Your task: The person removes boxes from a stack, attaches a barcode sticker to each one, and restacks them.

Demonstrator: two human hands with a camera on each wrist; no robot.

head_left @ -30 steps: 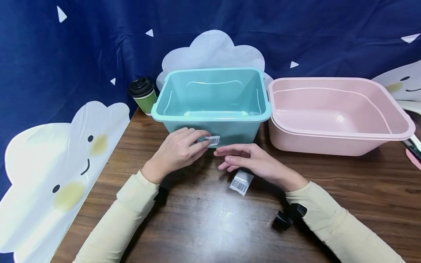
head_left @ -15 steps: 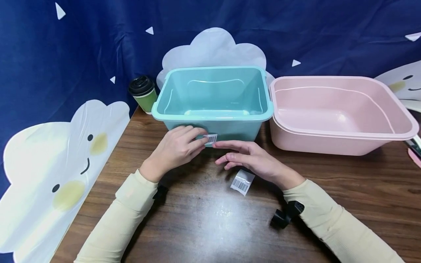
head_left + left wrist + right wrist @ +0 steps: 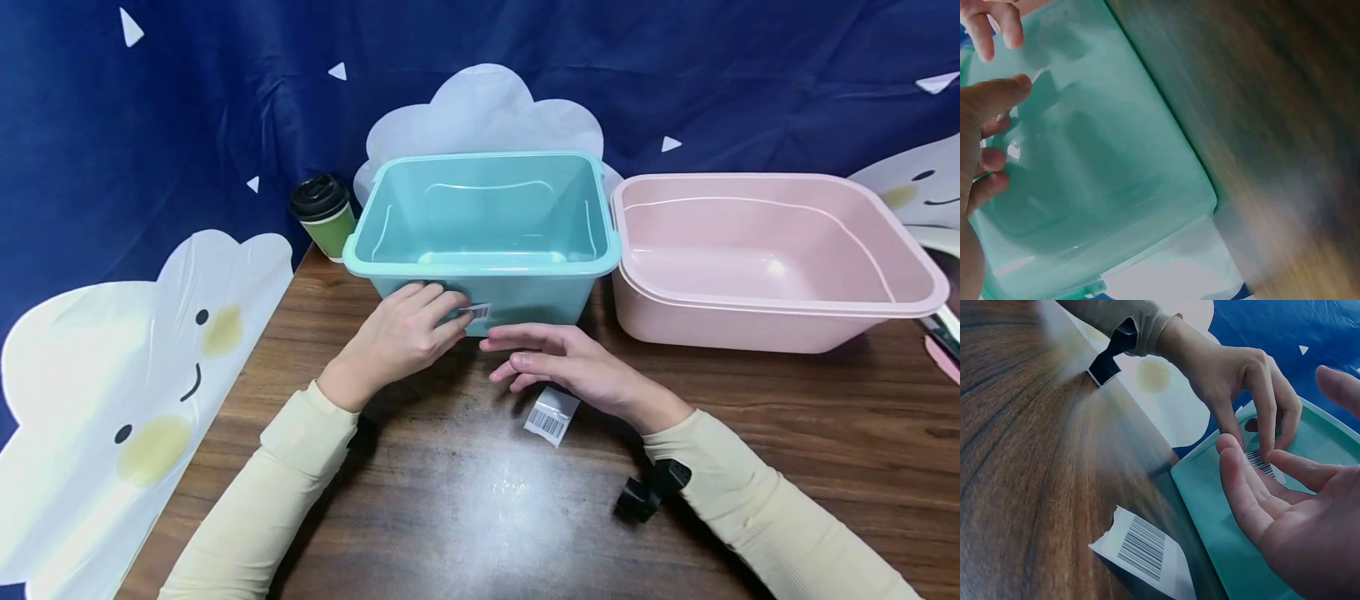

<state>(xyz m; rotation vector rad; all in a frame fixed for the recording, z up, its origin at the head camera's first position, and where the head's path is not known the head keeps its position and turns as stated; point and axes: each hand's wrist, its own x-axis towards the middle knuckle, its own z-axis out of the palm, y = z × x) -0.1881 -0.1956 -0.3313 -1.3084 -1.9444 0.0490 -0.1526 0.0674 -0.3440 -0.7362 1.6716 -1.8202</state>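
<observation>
My left hand [image 3: 405,333] pinches a small white barcode label [image 3: 478,312] between thumb and fingertips, close against the front wall of a teal plastic tub [image 3: 532,300]. In the right wrist view the barcode stripes [image 3: 1259,461] show between the fingers of both hands. My right hand [image 3: 577,367] is just to the right, its fingers loosely extended toward the label and holding nothing. Below it on the table lies a second piece, a torn clear-and-white packet [image 3: 552,415] with a printed barcode. The left wrist view shows the left thumb [image 3: 1004,94] over the tub's glossy wall.
A pink basin [image 3: 720,325] stands right beside the teal tub. At the tub's left is a green paper cup [image 3: 330,229] with a black lid. The brown wooden table [image 3: 480,517] ends at a slanted left edge. A blue cloth with white clouds hangs behind.
My left hand shifts slightly left and up, and the label tilts so less of it faces the head camera. My right hand stays almost still; the tub and basin keep their places.
</observation>
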